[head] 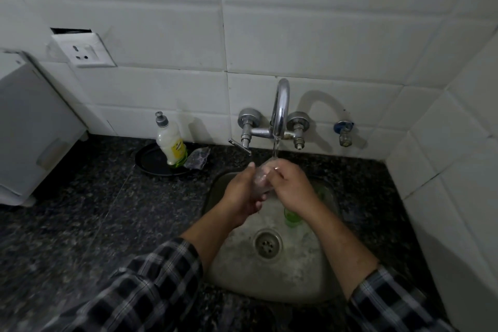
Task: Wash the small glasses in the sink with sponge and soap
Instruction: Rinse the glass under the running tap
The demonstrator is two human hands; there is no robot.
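A small clear glass (262, 179) is held over the steel sink (296, 272), tilted, right under the stream running from the chrome tap (280, 110). My left hand (242, 191) wraps its lower part from the left. My right hand (289, 183) grips its upper part, fingers at the rim. A green glass (291, 217) stands in the sink below my right wrist, partly hidden. A second greenish shape (320, 193) shows behind my right hand. No sponge is visible.
A soap bottle (172, 143) with a yellow label stands on a black round tray (151, 162) left of the tap, beside a crumpled clear wrapper (198, 159). A white appliance (32, 129) sits far left on the dark granite counter (94, 210). Tiled walls close in behind and right.
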